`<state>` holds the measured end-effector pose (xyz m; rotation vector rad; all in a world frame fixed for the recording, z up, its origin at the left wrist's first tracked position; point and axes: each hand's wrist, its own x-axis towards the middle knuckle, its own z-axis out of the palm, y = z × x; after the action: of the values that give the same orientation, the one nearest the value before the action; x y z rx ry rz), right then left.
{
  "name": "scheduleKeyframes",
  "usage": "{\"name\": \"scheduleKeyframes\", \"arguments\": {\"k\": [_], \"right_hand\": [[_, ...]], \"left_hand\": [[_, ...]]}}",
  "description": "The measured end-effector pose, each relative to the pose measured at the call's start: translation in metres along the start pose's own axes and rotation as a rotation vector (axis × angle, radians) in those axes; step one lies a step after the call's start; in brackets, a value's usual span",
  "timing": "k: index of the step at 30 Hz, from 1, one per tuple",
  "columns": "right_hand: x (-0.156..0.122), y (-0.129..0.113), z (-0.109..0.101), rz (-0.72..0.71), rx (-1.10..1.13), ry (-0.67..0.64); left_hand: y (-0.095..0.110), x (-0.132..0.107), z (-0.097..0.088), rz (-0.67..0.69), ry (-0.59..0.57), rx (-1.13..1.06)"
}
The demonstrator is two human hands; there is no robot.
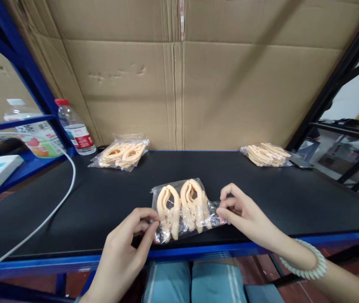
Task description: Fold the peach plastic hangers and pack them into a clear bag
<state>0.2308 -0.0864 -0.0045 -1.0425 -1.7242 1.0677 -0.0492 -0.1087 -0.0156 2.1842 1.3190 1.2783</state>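
In front of me a clear plastic bag (184,229) lies at the near edge of the black tabletop. Inside it are cream-coloured folding clothes hangers (195,204), folded into two loop-shaped bundles side by side. My left hand (131,240) pinches the bag's lower left edge between thumb and fingers. At the bag's right end, my right hand (240,212) grips a crumpled plastic flap, its fingers curled. A pale green coil band circles my right wrist.
Similar bagged hangers (122,153) lie at the back left, and another bag of hangers (264,154) at the back right beside a phone (302,162). A red-capped bottle (76,130) stands back left. A white cable (56,216) crosses the left side. Cardboard (230,84) walls the back.
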Motion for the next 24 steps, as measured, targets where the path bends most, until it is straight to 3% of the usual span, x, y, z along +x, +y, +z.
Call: {"name": "scheduleKeyframes", "arguments": {"k": [3,8,11,16,24], "right_hand": [[0.0,0.006,0.002,-0.033,-0.009,-0.007],[-0.001,0.002,0.002,-0.171,-0.401,-0.023],[-0.003,0.002,0.0,-0.234,-0.472,-0.03],[-0.013,0.005,-0.008,-0.312,-0.567,-0.193],[-0.039,0.007,-0.004,-0.487,-0.78,-0.242]], "left_hand": [[0.001,0.001,0.005,0.13,0.074,0.148],[0.002,-0.007,0.008,0.244,0.125,0.366],[0.001,-0.015,0.009,0.313,0.093,0.442],[0.001,-0.027,0.009,0.449,0.04,0.555],[-0.009,-0.041,0.001,0.497,-0.011,0.598]]}}
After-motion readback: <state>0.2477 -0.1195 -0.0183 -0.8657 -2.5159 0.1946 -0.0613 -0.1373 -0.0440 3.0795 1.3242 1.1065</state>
